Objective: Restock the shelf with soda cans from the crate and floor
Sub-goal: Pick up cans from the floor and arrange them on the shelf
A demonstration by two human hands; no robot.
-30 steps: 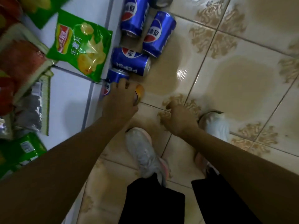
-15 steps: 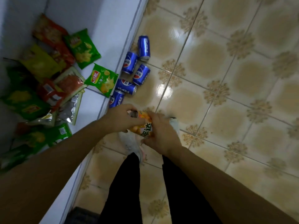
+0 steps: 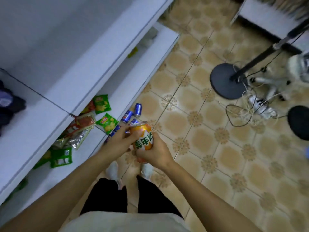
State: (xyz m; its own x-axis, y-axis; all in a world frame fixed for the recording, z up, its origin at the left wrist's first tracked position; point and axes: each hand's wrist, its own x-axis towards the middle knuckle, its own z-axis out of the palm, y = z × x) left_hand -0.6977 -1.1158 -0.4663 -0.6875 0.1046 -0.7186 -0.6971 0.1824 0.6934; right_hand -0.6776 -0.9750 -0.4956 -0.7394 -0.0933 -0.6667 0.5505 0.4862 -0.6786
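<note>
Left hand and right hand both gripped one orange can, not yet shelved; blue cans lay on the floor, so much seemed left.

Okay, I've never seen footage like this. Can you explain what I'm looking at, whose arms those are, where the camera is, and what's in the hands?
There is no machine here. These are a person's own two arms, filmed by one wide-angle camera worn on the head and looking down, so every picture shares that view. The left hand and right hand both hold one orange can: the right is wrapped round its lower part, and the left grips near its top. Below are the person's white shoes on a tiled floor. Several blue cans lie on the floor by a white shelf, whose bottom board carries snack bags. At the upper right is a black stand base with loose cables.
</note>
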